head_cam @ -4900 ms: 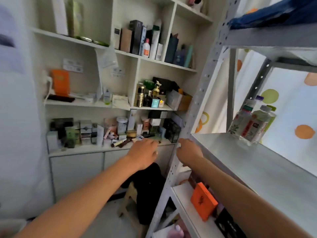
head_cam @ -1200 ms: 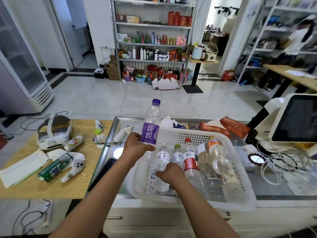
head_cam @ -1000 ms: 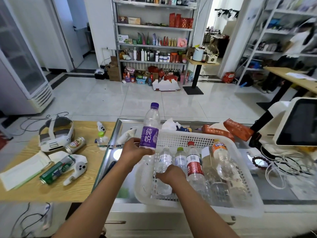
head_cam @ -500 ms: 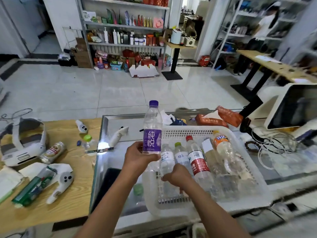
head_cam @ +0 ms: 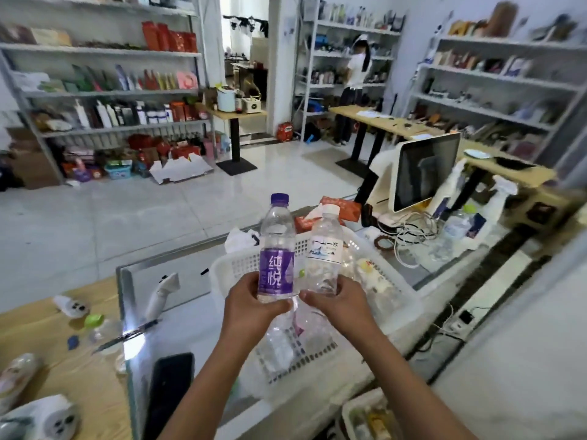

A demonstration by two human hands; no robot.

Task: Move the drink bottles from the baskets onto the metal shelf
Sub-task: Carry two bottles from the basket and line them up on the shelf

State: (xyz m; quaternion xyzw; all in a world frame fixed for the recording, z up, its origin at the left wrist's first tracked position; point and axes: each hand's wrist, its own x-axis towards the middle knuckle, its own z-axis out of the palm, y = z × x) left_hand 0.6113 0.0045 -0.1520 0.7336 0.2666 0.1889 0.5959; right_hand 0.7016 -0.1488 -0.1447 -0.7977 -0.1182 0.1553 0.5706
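Two bottles are up in the air above the white basket (head_cam: 401, 290), one in each hand. The left hand (head_cam: 251, 308) curls its grip around the base of the purple-label bottle (head_cam: 276, 249), which stands upright with a purple cap. The right hand (head_cam: 341, 304) grips the bottom of the white-label bottle (head_cam: 324, 252), upright too and just beside the first, their sides nearly touching. The basket sits on the glass worktop (head_cam: 190, 315) near its front edge, with more bottles lying inside; blur keeps their count unclear. One black phone (head_cam: 170, 385) lies on the worktop's front left part. One monitor (head_cam: 425, 169) stands toward the right end.
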